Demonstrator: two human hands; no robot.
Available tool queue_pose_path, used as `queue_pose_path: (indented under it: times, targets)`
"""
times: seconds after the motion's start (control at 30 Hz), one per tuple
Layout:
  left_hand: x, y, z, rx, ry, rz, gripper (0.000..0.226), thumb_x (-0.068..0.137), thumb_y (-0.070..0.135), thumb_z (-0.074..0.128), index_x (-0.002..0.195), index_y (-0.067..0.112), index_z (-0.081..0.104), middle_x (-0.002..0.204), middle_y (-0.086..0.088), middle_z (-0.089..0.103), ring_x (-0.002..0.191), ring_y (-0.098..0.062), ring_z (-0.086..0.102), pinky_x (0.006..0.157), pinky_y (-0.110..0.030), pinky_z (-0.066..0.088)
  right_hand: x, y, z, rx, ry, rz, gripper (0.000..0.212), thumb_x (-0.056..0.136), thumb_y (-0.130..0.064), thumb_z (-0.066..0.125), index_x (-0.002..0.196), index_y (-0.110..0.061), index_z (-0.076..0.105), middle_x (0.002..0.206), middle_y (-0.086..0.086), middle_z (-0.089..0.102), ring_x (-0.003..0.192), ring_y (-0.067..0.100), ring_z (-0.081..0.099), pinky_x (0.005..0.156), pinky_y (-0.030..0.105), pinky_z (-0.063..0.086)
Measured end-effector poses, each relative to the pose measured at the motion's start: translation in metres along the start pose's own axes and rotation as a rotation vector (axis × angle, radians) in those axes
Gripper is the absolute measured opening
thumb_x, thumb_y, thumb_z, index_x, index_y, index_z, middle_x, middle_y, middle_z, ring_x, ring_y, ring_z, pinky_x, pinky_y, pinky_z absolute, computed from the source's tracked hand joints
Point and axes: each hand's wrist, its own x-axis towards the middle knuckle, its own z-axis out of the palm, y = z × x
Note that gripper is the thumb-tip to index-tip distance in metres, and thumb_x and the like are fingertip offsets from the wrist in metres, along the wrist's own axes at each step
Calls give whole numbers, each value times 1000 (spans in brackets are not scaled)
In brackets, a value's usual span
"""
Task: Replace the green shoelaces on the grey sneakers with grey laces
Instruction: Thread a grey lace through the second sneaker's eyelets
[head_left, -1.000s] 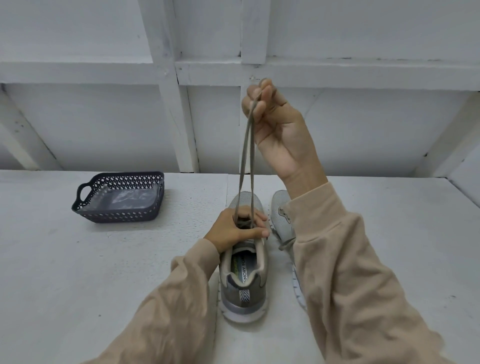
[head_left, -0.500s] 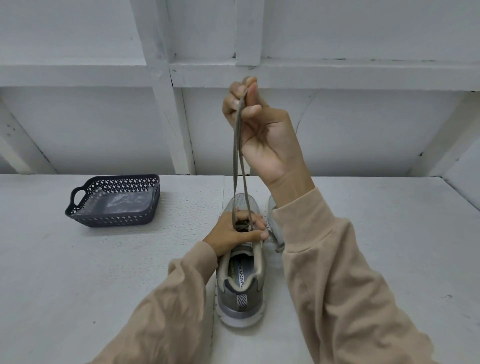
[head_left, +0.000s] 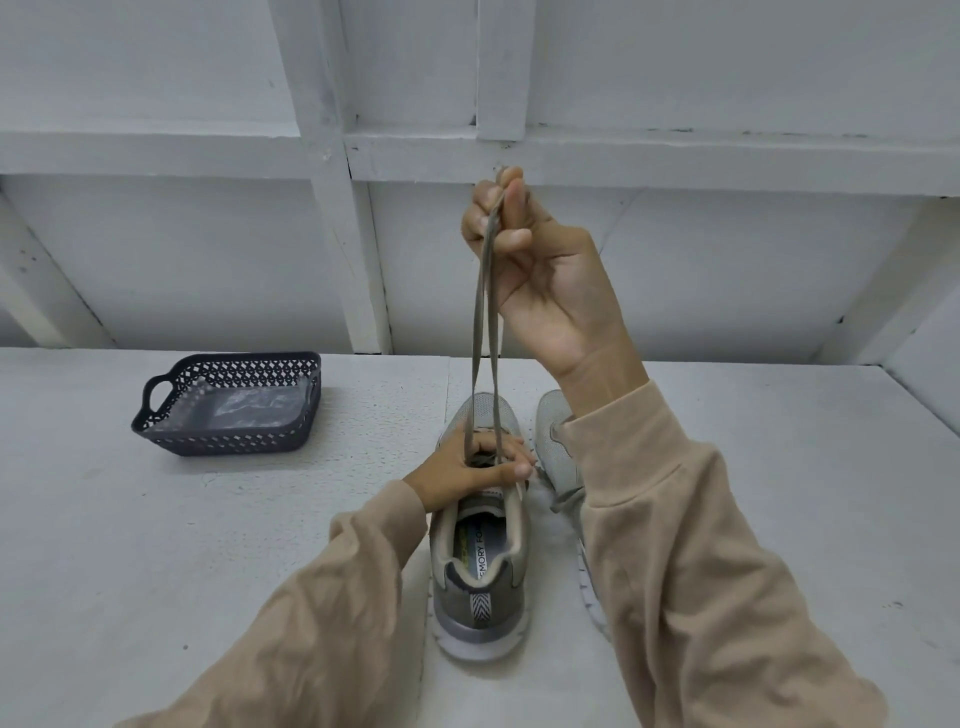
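Grey lace (head_left: 485, 322) is held up in two strands above the near sneaker (head_left: 480, 566); both hands are occupied.

The near sneaker is stood upright on the white counter (head_left: 208, 545), heel toward the camera, with its insole print partly readable. The left hand (head_left: 467, 470) is laid over the eyelet area, fingers curled across the upper and thumb stretched along the tongue edge, so the shoe is held down. The two strands rise from between those fingers and are pinched together at the top by the thumb and curled fingers of the right hand (head_left: 540, 265), which is raised well above the counter. A second sneaker (head_left: 553, 441) is seen just beside the first, on its right, largely hidden by the beige sleeve (head_left: 701, 545). A dark perforated basket (head_left: 223, 441) is placed well apart at the left; something clear and crinkled lies inside, not identifiable.
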Motion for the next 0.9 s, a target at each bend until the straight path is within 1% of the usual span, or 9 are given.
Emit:
queue_pose_path:
  times: [0.1,0.2,0.3,0.37,0.43,0.53,0.77,0.83,0.9]
  targets:
    - [3,15,-10,-82,-2,41,35,75,32,71,103,11,70,111,-1,69,114,-16,60,99,-34,43,-4,-9,-3,-274,24,-64,12,90,3,51,86,-5,59,78,6,54,64,10,54,54,13,48]
    - [10,50,-22,-342,93,143,37,73,47,67,95,18,74,102,-5,72,106,-21,63,108,-46,39,-8,-14,-9,-479,32,-131,12,90,4,53,87,-5,60,77,6,56,65,12,56,59,17,49]
    - [14,86,-34,-605,98,191,53,85,62,49,95,16,73,96,-7,71,101,-24,63,105,-44,39,-10,-17,-12,-691,59,-215,10,89,5,57,88,-5,60,75,8,56,64,15,55,58,22,48]
    - [18,103,-39,-557,143,242,48,97,45,34,89,18,74,87,-1,70,90,-18,65,99,-42,44,-10,-18,-12,-841,66,-266,8,87,2,62,88,-6,62,76,8,57,62,14,53,58,23,48]
    - [22,115,-38,-481,184,280,39,96,29,38,86,20,75,80,3,69,81,-13,65,94,-38,48,-11,-20,-11,-952,70,-316,9,85,1,65,87,-8,64,75,3,60,62,11,55,62,22,48]
    - [21,122,-36,-484,188,305,34,93,22,43,87,20,76,76,5,66,77,-10,62,91,-35,51,-13,-26,-7,-1081,61,-398,11,85,1,67,87,-9,65,75,-5,64,65,9,57,70,25,48]
    - [19,124,-31,-529,253,346,16,94,10,49,91,11,65,76,2,62,75,-13,62,92,-43,51,-18,-31,-8,-1145,59,-480,12,85,0,67,88,-10,64,85,-1,65,82,14,59,73,28,53]
    - [19,123,-35,-606,312,349,14,97,8,45,95,9,59,78,2,63,78,-11,62,91,-40,53,-20,-35,-13,-1086,83,-499,12,87,0,64,89,-11,62,90,4,67,87,18,61,79,31,54]
    - [18,117,-43,-701,359,347,17,98,4,42,101,11,58,82,3,63,76,-10,61,82,-32,55,-23,-39,-22,-963,133,-489,11,90,2,60,90,-10,59,85,6,68,82,21,63,79,35,54]
